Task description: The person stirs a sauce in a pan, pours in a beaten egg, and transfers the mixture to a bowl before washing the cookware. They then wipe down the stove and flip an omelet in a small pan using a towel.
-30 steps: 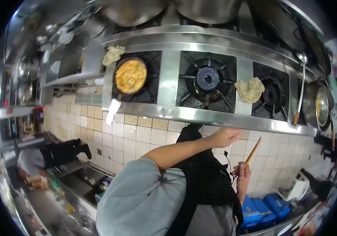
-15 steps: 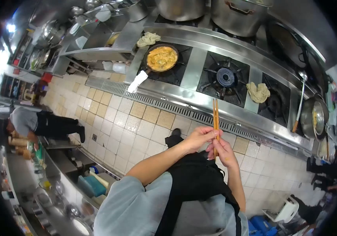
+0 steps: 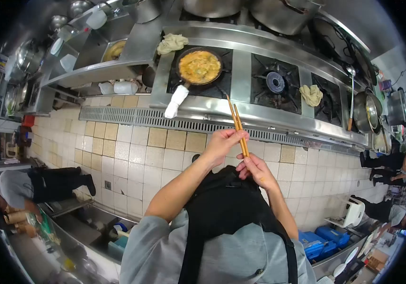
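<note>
A pair of long wooden chopsticks is held in front of my apron, with the tips slightly apart and tilted toward the stove. My left hand is closed around their middle. Lower down, my right hand has its fingers closed at the rear ends. Beyond the tips, a round frying pan sits on the left burner, full of a yellow-orange egg-like food. White cloth wraps the pan's handle, which points toward me.
Folded cloths lie left of the pan and beside the right burner. A ladle leans near a wok at the right. Large pots stand behind. Co-workers are at the left and right.
The chopsticks have swung from nearly upright to leaning left, and their tips have parted. Both hands have shifted left and up in view, nearer the frying pan.
</note>
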Tool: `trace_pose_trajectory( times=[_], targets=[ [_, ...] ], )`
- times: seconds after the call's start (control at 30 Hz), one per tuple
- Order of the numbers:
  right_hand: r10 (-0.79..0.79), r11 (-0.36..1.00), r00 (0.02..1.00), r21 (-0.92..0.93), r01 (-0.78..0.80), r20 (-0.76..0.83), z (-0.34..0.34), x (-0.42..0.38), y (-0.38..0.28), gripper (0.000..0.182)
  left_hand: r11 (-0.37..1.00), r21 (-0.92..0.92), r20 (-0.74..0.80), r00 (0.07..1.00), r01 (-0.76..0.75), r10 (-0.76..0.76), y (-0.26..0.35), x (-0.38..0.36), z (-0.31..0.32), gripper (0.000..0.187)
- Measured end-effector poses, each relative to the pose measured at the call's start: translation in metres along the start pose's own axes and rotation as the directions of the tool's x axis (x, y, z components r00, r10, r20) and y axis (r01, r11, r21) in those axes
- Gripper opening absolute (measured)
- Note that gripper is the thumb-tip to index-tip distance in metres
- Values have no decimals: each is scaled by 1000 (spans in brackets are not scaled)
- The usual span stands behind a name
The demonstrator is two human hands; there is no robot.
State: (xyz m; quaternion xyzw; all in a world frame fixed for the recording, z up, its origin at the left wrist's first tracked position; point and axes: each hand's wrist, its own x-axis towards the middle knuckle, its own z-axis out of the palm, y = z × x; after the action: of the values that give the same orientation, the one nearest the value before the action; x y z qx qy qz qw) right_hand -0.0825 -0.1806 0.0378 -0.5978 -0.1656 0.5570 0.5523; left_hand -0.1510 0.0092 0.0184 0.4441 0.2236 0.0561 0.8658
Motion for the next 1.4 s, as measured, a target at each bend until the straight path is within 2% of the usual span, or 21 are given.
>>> trace_pose_trajectory(
  times=[0.07, 0.2, 0.27, 0.3, 0.37, 0.4, 0.47, 0.53, 0.6, 0.63, 0.67, 0.7, 0.73, 0.77, 0.83, 0.9, 0.97, 1.0, 1.1, 1.13, 1.4],
  targets=[
    [-5, 1000, 1000, 30, 5, 1, 20, 6, 9, 39, 1000, 10, -31, 999, 5, -5, 5, -8, -21, 30],
    [-30, 998, 999, -64, 28, -37, 37, 19, 6, 35, 999, -22, -27, 999, 34, -35, 11, -13, -44, 33],
    [-33, 995, 996, -95, 25, -83, 43, 25, 0, 32, 983, 153, 50, 993, 97, -105, 18, -15, -50, 43],
    [-29, 995, 996, -95, 21, -84, 43, 31, -2, 32, 984, 150, 51, 993, 99, -108, 15, -17, -56, 43],
    [-78, 994, 980, -88, 63, -181, 38, 45, -3, 33, 984, 165, -52, 997, 70, -62, 5, -25, -73, 59],
    [-106, 994, 971, -50, 97, -213, 33, 56, -2, 34, 977, 162, -29, 990, 141, -138, 13, -34, -88, 67],
    [-115, 993, 959, -39, 109, -259, 17, 86, 6, 33, 959, 201, -50, 980, 200, -194, 19, -56, -125, 68],
    [-125, 992, 944, -29, 122, -306, -6, 119, 17, 33, 909, 316, -242, 949, 273, -201, 19, -89, -160, 59],
    [-134, 976, 909, -211, 52, -395, -33, 153, 29, 33, 882, 321, -445, 877, 344, -180, -1, -134, -205, 60],
    [-135, 977, 908, -205, 55, -396, -46, 171, 35, 33, 861, 361, -536, 835, 358, -122, -24, -162, -236, 71],
    [-207, 918, 859, -396, 6, -468, -60, 187, 40, 31, 778, 442, -635, 768, 446, -79, -40, -193, -258, 71],
    [-290, 825, 803, -561, -66, -520, -71, 200, 43, 31, 748, 433, -694, 716, 502, -79, -63, -228, -284, 72],
    [-288, 831, 802, -553, -63, -524, -82, 211, 44, 31, 589, 547, -752, 659, 594, 33, -71, -260, -287, 59],
    [-358, 808, 779, -590, -18, -514, -93, 222, 44, 30, 510, 575, -764, 643, 640, 54, -79, -291, -290, 48],
    [-420, 784, 755, -620, 24, -503, -102, 237, 41, 30, 583, 456, -822, 570, 672, -14, -107, -350, -294, 49],
    [-607, 583, 666, -812, 4, -432, -107, 246, 35, 35, 414, 648, -716, 697, 640, 44, -138, -401, -294, 48],
    [-561, 590, 705, -807, -28, -434, -108, 252, 25, 40, 439, 302, -897, 408, 846, -170, -185, -434, -298, 41],
    [-513, 592, 739, -804, -64, -436, -106, 253, 21, 47, 433, 303, -897, 407, 849, -171, -186, -438, -302, 41],
    [-424, 580, 786, -801, -146, -450, -95, 249, 3, 53, 589, 247, -871, 442, 770, -213, -222, -468, -278, 40],
    [-422, 573, 791, -806, -147, -444, -97, 252, 7, 60, 639, 221, -863, 454, 736, -224, -227, -465, -279, 40],
    [-430, 604, 812, -794, -67, -396, -95, 248, -2, 62, 937, -61, -821, 516, 344, -243, -268, -448, -272, 43]
  ],
)
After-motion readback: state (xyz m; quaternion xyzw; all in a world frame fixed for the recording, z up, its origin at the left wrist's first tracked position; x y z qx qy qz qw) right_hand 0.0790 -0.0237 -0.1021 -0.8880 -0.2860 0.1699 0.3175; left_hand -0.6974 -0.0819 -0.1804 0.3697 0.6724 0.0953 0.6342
